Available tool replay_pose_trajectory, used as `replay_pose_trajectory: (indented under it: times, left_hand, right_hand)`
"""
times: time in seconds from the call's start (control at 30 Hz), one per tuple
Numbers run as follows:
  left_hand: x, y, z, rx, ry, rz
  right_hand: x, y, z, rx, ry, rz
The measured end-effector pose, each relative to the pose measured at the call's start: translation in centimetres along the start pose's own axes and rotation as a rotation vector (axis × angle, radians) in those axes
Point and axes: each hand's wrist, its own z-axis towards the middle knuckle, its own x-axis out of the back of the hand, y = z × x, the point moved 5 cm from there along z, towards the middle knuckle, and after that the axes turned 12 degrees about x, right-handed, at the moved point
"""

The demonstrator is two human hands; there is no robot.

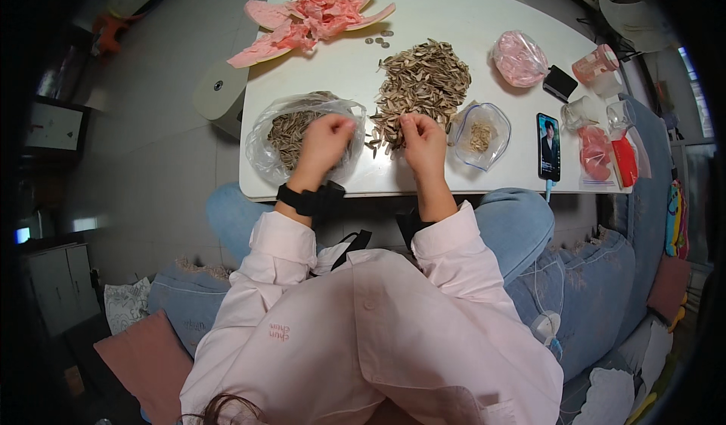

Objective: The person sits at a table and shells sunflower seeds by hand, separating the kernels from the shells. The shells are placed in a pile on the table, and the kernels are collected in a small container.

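Observation:
My left hand is over the right part of a clear plastic bag of striped sunflower seeds. Its thumb and fingers are drawn together. Beside the near edge of a heap of sunflower seeds or hulls, my right hand pinches thumb against forefinger. Whether a seed is between the fingers of either hand is too small to tell. Just right of my right hand, a clear zip bag lies with its mouth spread, pale shelled kernels inside.
Opened pomelo peel lies at the far left of the white table, near several small grey discs. To the right are a wrapped pink bundle, a black box, a lit phone on a cable and clear cups.

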Motion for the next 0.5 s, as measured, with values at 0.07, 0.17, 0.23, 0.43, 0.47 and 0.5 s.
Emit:
replay_pose_trajectory:
  times: [0.07, 0.17, 0.23, 0.43, 0.47, 0.5]
  left_hand:
    - [2.8, -0.6, -0.2, -0.011, 0.282, 0.256]
    - [4.4, -1.4, 0.3, 0.045, 0.283, 0.486]
    - [4.3, -1.0, 0.5, -0.066, 0.34, 0.546]
    - [3.0, -0.7, 2.2, -0.093, 0.361, 0.637]
    - [2.9, -0.8, 2.4, -0.064, 0.358, 0.623]
    - [2.8, -1.0, 2.4, -0.036, 0.354, 0.612]
  right_hand:
    - [0.5, 0.1, 0.3, 0.061, 0.039, -0.01]
    - [1.0, -0.1, 0.6, 0.139, 0.114, -0.071]
    - [1.3, -0.4, 0.7, 0.207, 0.158, -0.156]
    - [1.7, -1.8, 0.4, 0.374, 0.161, -0.32]
    - [1.7, -2.2, 0.3, 0.402, 0.149, -0.328]
    - [1.6, -2.5, 0.1, 0.418, 0.13, -0.339]
